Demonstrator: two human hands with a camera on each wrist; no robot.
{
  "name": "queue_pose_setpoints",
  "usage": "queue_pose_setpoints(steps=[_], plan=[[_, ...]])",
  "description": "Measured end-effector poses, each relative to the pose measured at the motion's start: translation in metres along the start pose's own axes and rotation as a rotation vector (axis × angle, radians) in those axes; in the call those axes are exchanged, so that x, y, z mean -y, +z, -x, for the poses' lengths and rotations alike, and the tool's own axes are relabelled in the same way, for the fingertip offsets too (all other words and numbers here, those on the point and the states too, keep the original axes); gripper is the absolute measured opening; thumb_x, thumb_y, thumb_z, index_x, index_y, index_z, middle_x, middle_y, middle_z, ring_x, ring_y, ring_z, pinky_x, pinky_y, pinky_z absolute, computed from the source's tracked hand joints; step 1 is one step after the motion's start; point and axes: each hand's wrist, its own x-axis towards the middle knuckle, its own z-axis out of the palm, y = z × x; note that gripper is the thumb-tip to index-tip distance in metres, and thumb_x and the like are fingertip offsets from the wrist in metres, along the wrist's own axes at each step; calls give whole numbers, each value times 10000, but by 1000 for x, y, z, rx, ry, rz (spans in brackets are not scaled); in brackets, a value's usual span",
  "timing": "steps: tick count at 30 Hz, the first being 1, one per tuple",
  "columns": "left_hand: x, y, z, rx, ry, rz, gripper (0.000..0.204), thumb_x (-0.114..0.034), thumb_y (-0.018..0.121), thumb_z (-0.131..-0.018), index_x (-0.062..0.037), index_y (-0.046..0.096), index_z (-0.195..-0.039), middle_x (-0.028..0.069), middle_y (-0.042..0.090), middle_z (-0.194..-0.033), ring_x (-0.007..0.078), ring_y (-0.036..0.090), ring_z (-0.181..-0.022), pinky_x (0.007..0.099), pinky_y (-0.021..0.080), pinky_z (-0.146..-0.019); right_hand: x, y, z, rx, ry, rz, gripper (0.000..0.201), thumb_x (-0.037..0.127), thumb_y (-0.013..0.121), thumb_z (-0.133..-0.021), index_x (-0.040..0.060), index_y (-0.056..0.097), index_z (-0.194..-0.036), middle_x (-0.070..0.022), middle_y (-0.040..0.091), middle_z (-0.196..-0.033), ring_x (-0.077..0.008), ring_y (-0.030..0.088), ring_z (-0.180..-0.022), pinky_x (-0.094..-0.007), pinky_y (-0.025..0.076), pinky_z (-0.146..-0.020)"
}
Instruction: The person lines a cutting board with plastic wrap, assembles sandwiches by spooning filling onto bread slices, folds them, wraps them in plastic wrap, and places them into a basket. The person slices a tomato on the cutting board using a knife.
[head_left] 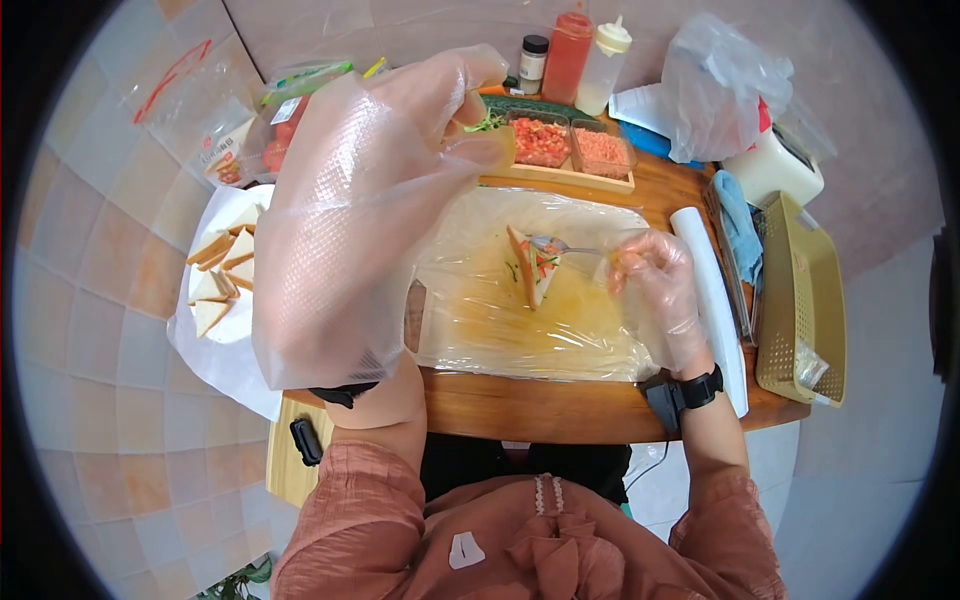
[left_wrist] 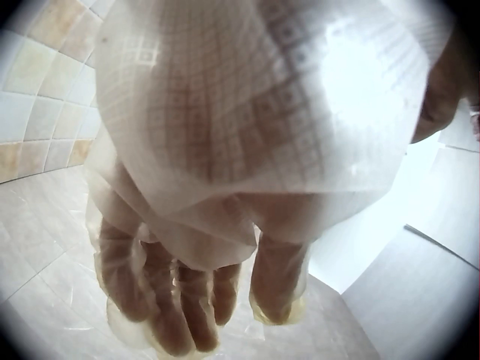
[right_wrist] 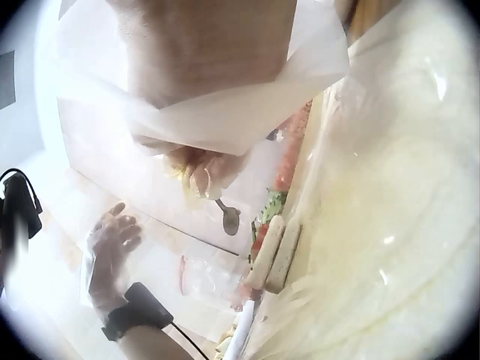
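A triangular piece of bread (head_left: pixel 541 288) with red and green bits along it rests on the plastic-covered board (head_left: pixel 475 325). My gloved right hand (head_left: pixel 655 280) pinches the handle of a metal spoon (head_left: pixel 575 249), whose bowl touches the filling. Seen from the right wrist, the spoon (right_wrist: pixel 231 219) hangs beside the bread (right_wrist: pixel 283 259), below the right hand's fingers (right_wrist: pixel 202 176). My left hand (head_left: pixel 440 105), in a loose clear glove, is raised above the board's left side, holding nothing visible. In the left wrist view, the left hand's (left_wrist: pixel 202 277) fingers hang loosely bent, thumb apart.
Bread triangles (head_left: pixel 225 275) lie on white paper at the left. Behind the board are containers of red (head_left: pixel 540 142) and pink (head_left: pixel 602 152) pieces, a cucumber and bottles (head_left: pixel 568 60). A white roll (head_left: pixel 712 310) and a yellow-green basket (head_left: pixel 800 300) stand at the right.
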Motion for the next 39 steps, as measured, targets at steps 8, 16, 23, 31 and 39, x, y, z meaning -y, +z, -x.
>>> queue_pose_setpoints(steps=[8, 16, 23, 31, 39], plan=[[20, 12, -8, -159, 122, -16, 330, -78, 703, -792, -11, 692, -1115, 188, 685, -873, 305, 664, -800, 383, 504, -744, -19, -6, -5, -87, -82, -170, 75, 26, 585, -969, -11, 624, -916, -95, 648, -770, -168, 615, -683, -310, 506, -638], [38, 18, -41, 164, -156, 12, 231, 48, 580, -827, 105, 669, -1032, 41, 633, -898, 145, 576, -857, 275, 448, -789, -13, -9, -4, -83, -185, -165, 140, 104, 603, -1003, -9, 624, -924, -81, 641, -782, -160, 606, -680, -301, 501, -665], [79, 40, -8, 492, -182, -229, 177, -10, 631, -769, 71, 703, -908, 61, 650, -831, 144, 601, -781, 299, 461, -722, -10, -16, -3, -99, -186, -160, 155, 137, 622, -1005, -10, 654, -968, -63, 648, -787, -124, 608, -719, -283, 499, -690], [154, 76, 31, 523, -163, 139, 317, 73, 636, -803, 43, 731, -1105, 38, 623, -940, 118, 633, -845, 259, 504, -751, -8, -12, -3, -84, -162, -268, 133, 127, 636, -980, 5, 679, -948, -54, 656, -779, -127, 606, -718, -281, 487, -673], [146, 85, 30, 583, 45, 22, 372, -13, 673, -880, -40, 711, -1250, 96, 607, -1000, 176, 675, -904, 304, 564, -859, -8, -12, -4, -116, -138, -236, 127, 116, 635, -973, 2, 684, -943, -61, 651, -782, -132, 604, -726, -283, 491, -675]])
